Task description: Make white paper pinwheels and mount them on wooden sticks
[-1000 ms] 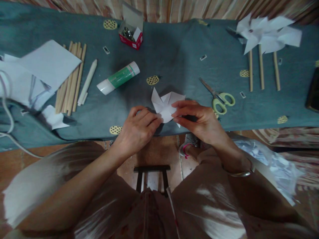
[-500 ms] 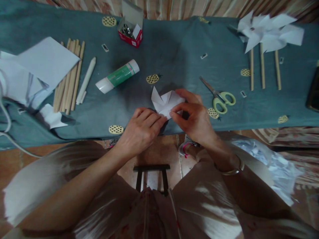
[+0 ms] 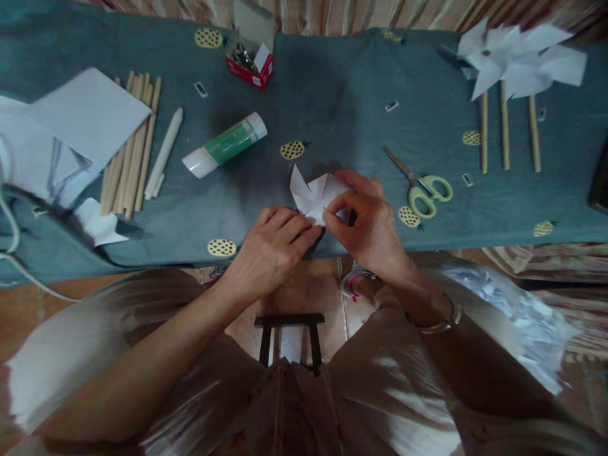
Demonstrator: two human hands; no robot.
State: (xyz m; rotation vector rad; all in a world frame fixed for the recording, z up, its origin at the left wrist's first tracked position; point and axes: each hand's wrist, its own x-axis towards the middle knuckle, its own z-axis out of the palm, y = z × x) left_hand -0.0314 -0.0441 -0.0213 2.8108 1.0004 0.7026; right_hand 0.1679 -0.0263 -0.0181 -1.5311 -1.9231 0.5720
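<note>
A white paper pinwheel with folded points lies near the table's front edge, between my hands. My left hand presses its near left edge, fingers curled and thumb against the paper. From the right, my right hand pinches at the paper's middle with thumb and forefinger, its other fingers around the far right side. Whether something small sits in that pinch is too fine to make out. Scissors with green handles lie just right of my right hand. A green and white glue stick rests beyond my left hand.
On the left are wooden sticks, a white pen and white paper sheets. A red box of metal pieces stands at the back. Finished paper pinwheels on sticks lie at the right. A bag of paper scraps sits below.
My hands stay almost in place on the paper pinwheel, with only a slight shift of the fingers. The view has moved a little, so the things on the right appear farther right.
</note>
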